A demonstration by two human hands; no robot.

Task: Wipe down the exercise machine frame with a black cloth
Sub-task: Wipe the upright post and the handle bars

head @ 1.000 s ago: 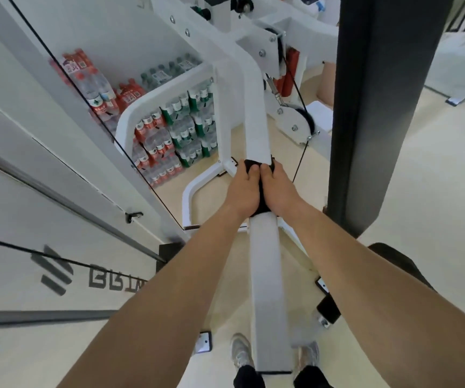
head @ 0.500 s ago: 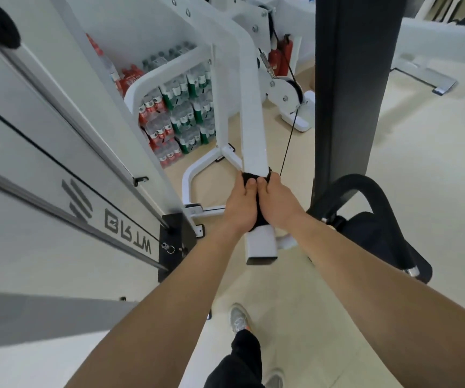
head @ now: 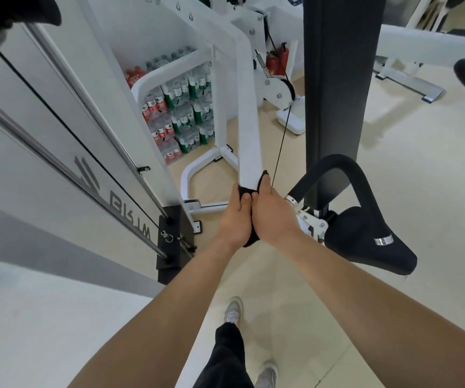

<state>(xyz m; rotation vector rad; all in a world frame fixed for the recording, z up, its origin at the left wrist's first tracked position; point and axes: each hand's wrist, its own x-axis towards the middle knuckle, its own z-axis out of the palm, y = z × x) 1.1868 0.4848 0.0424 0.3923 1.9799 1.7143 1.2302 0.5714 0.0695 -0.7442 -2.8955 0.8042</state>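
Black on white: logging a bunched black fabric cloth (head: 245, 193) wrapped round the near end of a white-painted square-section metal frame beam (head: 249, 121) of the exercise machine. Seeing both hands clamped over it side by side, left hand (head: 235, 217) on the beam's left face, right hand (head: 273, 217) on its right face, fingers curled and squeezing the cloth in from both sides. Noting only a dark strip of cloth ahead of the knuckles and a short tail below the heels of the palms. Not managing to see the beam's end itself, hidden under the grip. Placing the beam's long axis straight away from the grip, forward and up toward a rounded bend near the top of the view, with all bare frame beyond the fingertips and none on the body side. Judging both hands about equally near, right fingertips reaching a touch further along. Judging any further stroke as needing a push away along that axis, grip snug. Flagging a thin black cable (head: 280, 152) just beside the beam's right edge and a black padded curved handle (head: 335, 160) near the right wrist as possible snags.
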